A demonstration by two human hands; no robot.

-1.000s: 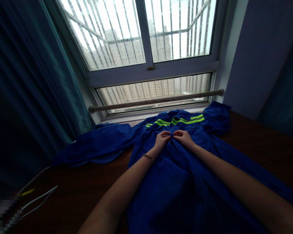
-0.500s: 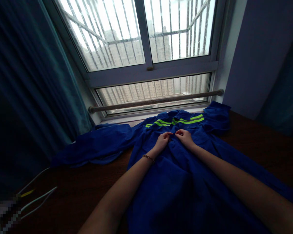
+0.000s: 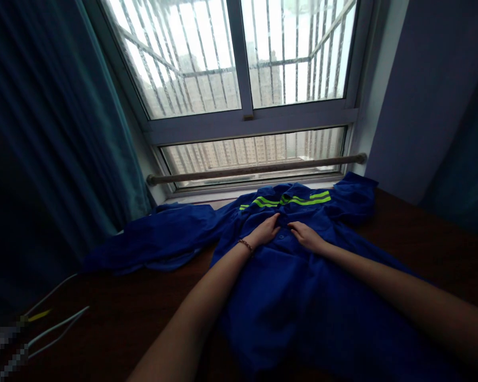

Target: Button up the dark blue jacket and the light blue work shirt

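A dark reddish-brown wooden surface (image 3: pixel 163 302) runs up to a barred window (image 3: pixel 247 114), whose pale daylight leaves the room's near part dim; a round rail (image 3: pixel 258 169) crosses its lower pane. A blue-green curtain (image 3: pixel 63 116) hangs at left, a greyish wall (image 3: pixel 410 106) stands at right, and white cords (image 3: pixel 58 324) lie at the lower left. Spread across the wood is a blue garment (image 3: pixel 263 297), its yellow-green striped chest (image 3: pixel 310 199) near the sill, one sleeve (image 3: pixel 167 233) stretching left toward the curtain. The left hand (image 3: pixel 266 230) rests on its front, thumb and fingers parted, gripping nothing; the right hand (image 3: pixel 306 236) lies opposite, fingers bent, and whether it pinches cloth I cannot tell; a button (image 3: pixel 281 237) shows between them
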